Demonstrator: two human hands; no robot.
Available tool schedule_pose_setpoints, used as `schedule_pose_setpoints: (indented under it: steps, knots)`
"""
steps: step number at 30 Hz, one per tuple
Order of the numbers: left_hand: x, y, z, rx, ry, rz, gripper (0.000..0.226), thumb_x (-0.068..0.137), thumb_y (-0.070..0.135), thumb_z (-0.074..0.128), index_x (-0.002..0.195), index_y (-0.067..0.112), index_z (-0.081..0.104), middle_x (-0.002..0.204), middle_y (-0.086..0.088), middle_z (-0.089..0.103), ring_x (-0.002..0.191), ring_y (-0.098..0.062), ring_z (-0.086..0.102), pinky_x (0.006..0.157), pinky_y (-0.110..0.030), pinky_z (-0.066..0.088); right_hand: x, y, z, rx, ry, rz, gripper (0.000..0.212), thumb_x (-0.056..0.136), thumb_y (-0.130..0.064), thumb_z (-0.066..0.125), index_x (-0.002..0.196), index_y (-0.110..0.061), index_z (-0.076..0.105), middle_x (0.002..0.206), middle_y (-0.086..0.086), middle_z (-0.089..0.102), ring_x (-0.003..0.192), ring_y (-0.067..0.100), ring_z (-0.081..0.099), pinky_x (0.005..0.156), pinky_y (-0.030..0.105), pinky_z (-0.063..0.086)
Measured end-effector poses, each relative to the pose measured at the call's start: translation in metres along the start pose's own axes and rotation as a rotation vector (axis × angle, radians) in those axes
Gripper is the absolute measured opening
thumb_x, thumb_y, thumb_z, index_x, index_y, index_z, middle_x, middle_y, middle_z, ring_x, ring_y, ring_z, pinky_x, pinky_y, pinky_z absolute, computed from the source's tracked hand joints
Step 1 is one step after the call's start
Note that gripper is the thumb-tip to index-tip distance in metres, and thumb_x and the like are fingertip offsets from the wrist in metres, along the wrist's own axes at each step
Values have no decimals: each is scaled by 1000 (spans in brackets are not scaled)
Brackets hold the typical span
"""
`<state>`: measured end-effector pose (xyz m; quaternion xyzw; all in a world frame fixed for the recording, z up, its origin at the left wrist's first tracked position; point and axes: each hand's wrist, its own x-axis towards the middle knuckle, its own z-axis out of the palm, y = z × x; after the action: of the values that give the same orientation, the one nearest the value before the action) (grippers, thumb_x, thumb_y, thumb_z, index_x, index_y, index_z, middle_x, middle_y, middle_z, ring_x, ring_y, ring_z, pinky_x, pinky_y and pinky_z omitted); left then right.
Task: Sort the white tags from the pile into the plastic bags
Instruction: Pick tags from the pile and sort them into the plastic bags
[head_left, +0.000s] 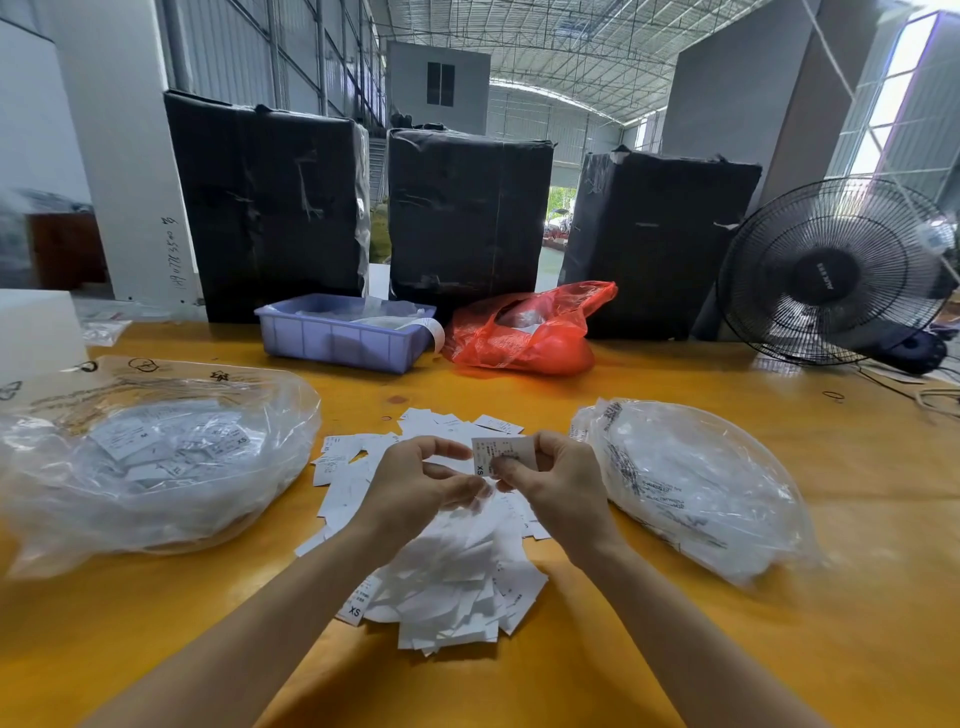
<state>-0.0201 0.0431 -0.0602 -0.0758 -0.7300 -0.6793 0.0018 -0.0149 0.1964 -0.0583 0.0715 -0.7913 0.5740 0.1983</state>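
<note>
Head view: pile of white tags (441, 561) in the near middle of the yellow surface (675, 649), between two clear plastic bags, the left bag (156, 467) holding tags, the right bag (696, 483) flatter. Above the pile, right hand (558, 483) with fingers (511, 470) pinched on one tag (498, 452) marked XS; left hand (415, 488) just beside, fingers loosely curled, holding nothing. Farther back: blue tray (343, 338), red bag (524, 332), black fan (831, 270) far right.

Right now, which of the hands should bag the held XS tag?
Right hand: it already pinches the tag, while the left hand holds nothing. Probably reaching across to the left bag, where an XS shows.
</note>
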Motion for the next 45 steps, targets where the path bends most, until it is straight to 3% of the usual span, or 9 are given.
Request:
schedule_pose_setpoints:
  steps: [4, 11, 15, 18, 23, 25, 28, 33, 45]
  knots:
    - [0, 1, 0, -59, -39, -5, 28, 76, -4, 72, 98, 6, 59, 69, -11, 73, 62, -16, 71, 55, -18, 53, 1, 0, -1, 48, 6, -33, 14, 80, -1, 71, 76, -13, 64, 74, 5, 70, 64, 18, 69, 64, 36, 56]
    - [1, 2, -1, -117, -52, -20, 26, 78, -5, 70, 98, 5, 58, 72, -14, 73, 64, -19, 72, 55, -20, 53, 1, 0, -1, 55, -4, -51, 18, 79, 0, 71, 73, -15, 63, 73, 3, 70, 62, 18, 69, 61, 34, 56]
    - [0, 1, -2, -136, -46, -30, 27, 76, -5, 71, 98, 4, 58, 73, -14, 73, 65, -21, 72, 55, -20, 53, 1, 2, -1, 19, -16, -41, 6, 79, -1, 71, 79, -1, 66, 77, 14, 70, 73, 29, 68, 69, 48, 56]
    - [1, 1, -2, -122, -41, -27, 28, 76, -4, 71, 100, 4, 58, 74, -15, 73, 66, -21, 72, 58, -22, 55, 1, 2, 0, 18, -22, -39, 9, 79, -1, 71, 81, 5, 65, 80, 19, 69, 77, 35, 67, 70, 51, 54]
    - [2, 1, -2, -132, -28, -26, 25, 79, -6, 69, 99, 4, 58, 76, -17, 73, 68, -23, 72, 62, -24, 58, 3, -1, -7, 71, 27, -39, 9, 79, -1, 70, 76, -7, 65, 70, 6, 69, 59, 12, 66, 57, 22, 53]
    - [2, 1, -3, -127, -27, -22, 25, 79, -6, 68, 99, 4, 58, 76, -17, 73, 67, -22, 72, 62, -24, 58, 5, -1, -10, 91, 21, -32, 9, 79, -1, 70, 78, -8, 65, 70, 5, 70, 59, 12, 66, 56, 19, 52]
    - [2, 1, -2, -110, -14, -13, 26, 78, -6, 70, 99, 5, 58, 75, -16, 73, 67, -22, 72, 61, -22, 57, 4, -2, -9, 52, -1, -27, 7, 79, 1, 70, 79, -5, 65, 74, 10, 70, 61, 16, 67, 56, 23, 54]
    - [3, 0, -3, -38, 36, 20, 27, 77, -3, 73, 98, 7, 59, 74, -14, 73, 65, -17, 72, 56, -16, 51, 3, -2, -5, -24, 9, -44, 13, 78, -1, 71, 82, 9, 63, 82, 26, 67, 77, 43, 63, 66, 54, 52]
    - [4, -1, -1, 68, 111, 83, 31, 71, 1, 79, 95, 9, 61, 66, -6, 73, 56, -11, 67, 50, -12, 46, 1, -5, -3, -114, 0, -22, 14, 77, -2, 71, 82, 9, 64, 80, 23, 69, 75, 41, 65, 64, 55, 52]
